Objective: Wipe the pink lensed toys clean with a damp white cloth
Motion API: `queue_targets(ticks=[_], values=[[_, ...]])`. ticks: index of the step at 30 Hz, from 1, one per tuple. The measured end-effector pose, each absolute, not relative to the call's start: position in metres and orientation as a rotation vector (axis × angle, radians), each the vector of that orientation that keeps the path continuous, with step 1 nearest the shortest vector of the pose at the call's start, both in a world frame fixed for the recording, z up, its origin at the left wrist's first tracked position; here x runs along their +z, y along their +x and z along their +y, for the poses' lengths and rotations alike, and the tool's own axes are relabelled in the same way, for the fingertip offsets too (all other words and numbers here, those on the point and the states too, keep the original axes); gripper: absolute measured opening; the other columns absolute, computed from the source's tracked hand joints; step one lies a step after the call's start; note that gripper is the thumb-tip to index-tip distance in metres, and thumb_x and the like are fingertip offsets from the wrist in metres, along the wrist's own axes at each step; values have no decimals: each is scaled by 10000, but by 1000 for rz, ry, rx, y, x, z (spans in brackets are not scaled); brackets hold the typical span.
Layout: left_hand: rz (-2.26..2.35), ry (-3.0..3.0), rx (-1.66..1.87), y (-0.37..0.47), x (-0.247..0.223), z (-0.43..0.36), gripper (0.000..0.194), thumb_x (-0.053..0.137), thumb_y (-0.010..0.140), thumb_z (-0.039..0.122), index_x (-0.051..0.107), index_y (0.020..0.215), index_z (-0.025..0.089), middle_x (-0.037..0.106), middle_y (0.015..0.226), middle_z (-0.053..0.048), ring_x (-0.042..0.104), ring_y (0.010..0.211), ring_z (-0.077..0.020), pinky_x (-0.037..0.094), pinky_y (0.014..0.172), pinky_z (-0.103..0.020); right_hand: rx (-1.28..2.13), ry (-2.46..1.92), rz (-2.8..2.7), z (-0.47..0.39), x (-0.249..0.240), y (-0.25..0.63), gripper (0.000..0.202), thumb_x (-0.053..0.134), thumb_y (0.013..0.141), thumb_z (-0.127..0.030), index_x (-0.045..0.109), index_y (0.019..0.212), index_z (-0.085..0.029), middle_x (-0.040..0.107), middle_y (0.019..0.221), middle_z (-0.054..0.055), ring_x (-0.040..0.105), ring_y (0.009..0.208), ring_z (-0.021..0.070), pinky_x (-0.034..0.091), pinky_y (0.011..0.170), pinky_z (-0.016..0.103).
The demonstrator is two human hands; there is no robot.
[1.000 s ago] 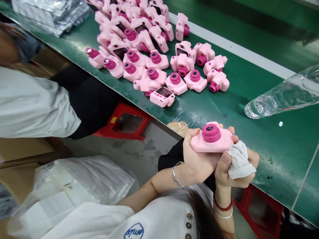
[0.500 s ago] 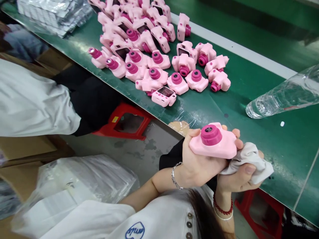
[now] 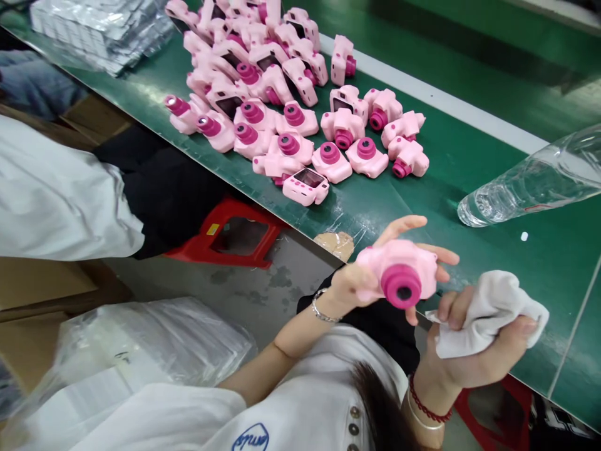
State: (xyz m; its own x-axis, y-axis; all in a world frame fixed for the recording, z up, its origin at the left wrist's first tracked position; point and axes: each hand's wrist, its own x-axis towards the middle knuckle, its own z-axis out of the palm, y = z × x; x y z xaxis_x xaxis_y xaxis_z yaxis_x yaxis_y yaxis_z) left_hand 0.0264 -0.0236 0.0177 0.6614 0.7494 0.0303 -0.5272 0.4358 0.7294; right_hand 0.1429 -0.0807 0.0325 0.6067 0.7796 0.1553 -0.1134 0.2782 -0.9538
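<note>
My left hand (image 3: 350, 282), with a silver bracelet at the wrist, grips a pink toy camera (image 3: 378, 257) by its side. The toy's magenta lens ring points up toward my view, and several of my fingers spread out behind its body. In my right hand (image 3: 474, 363) a crumpled white cloth (image 3: 498, 313) is bunched between thumb and fingers. That hand wears a red beaded bracelet and is a short way from the toy, not touching it. Both hands are over the near edge of the green table (image 3: 404, 200).
Many more pink toy cameras (image 3: 293, 119) cover the table's far left. A clear plastic bottle (image 3: 530, 181) lies at right near a small white piece (image 3: 524, 236). Bagged white packs (image 3: 103, 31) are at upper left. Red stools (image 3: 225, 235) stand below, beside another person's white sleeve (image 3: 56, 194).
The toy camera has turned in my left hand, so its lens faces more toward me. My right hand with the cloth has moved away to the right.
</note>
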Motion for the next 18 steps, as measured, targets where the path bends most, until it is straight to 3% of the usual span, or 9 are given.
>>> queue_targets(ticks=[3,5,9,13,16,18], values=[[248,1176,854,8,6,-16,1174,704,745,364,30,1694,208,606,1449,-166,629,1244,-269,560,1048,-470,647,-1113,-735,-76,36,158,375,397,1049,-479,551,787,-260,295,570,-67,248,381,109,259,355,275],[114,1318,842,2,0,-11,1151,691,739,268,52,1697,267,584,1452,-135,609,1255,-246,556,1055,-436,634,-1101,-774,-75,35,165,434,400,1042,-527,514,732,-247,306,550,-68,232,370,97,240,342,266],[-60,1433,850,6,-9,-1,1274,780,656,245,47,1686,401,565,1440,-53,572,1289,-242,505,1122,-397,579,-1129,-783,-73,33,171,464,430,1010,-580,502,721,-223,339,527,-80,227,361,83,233,341,253],[-98,1517,824,10,-12,4,1276,768,683,268,-10,1684,404,551,1449,-51,568,1301,-257,481,1153,-420,542,-1189,-730,-74,34,165,428,508,963,-557,473,697,-224,324,519,-76,278,386,96,277,373,270],[-80,1589,802,7,-10,4,1274,744,698,261,-56,1680,403,538,1464,-53,583,1291,-256,485,1149,-423,435,-1245,-847,-80,35,160,491,430,1002,-543,483,637,-219,380,544,-30,413,452,136,329,410,294],[-40,1629,778,3,-9,2,1287,740,692,255,-74,1680,389,527,1485,-58,574,1325,-266,477,1156,-424,326,-1290,-1051,-87,34,160,490,471,1005,-527,543,644,-204,500,645,12,529,567,157,382,457,298]])
